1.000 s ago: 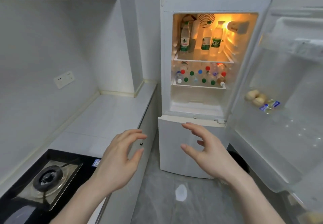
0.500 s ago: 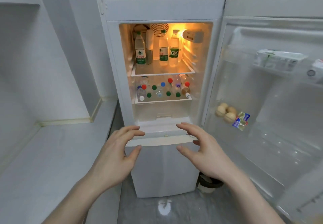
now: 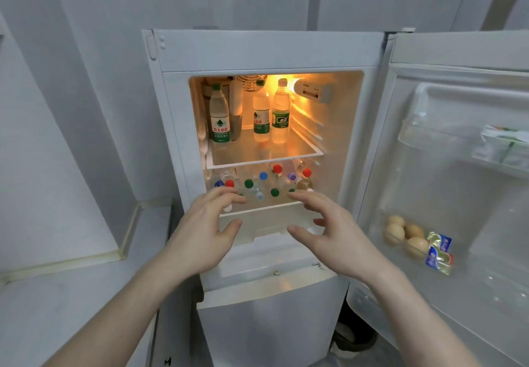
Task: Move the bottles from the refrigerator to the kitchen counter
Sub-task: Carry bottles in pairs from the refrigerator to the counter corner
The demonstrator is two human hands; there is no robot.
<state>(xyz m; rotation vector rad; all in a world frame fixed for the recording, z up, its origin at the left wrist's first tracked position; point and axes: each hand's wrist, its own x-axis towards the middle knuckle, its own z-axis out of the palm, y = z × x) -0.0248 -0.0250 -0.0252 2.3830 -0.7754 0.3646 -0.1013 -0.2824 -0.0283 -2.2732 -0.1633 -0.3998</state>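
Since the earlier frame I have closed in on the refrigerator (image 3: 266, 54); both hands now reach its lower shelf. Kitchen counter (image 3: 65, 303) at left. Left hand (image 3: 200, 235) spread, holding nothing. Small bottles (image 3: 267, 185) lie stacked just beyond the fingertips. Right hand (image 3: 337, 238) likewise spread, empty.

Both hands, the left hand (image 3: 200, 232) and right hand (image 3: 335, 235), reach empty with fingers spread toward the open refrigerator (image 3: 266, 51), just before its lower shelf of lying bottles (image 3: 257, 186), upright bottles (image 3: 219, 114) standing above.
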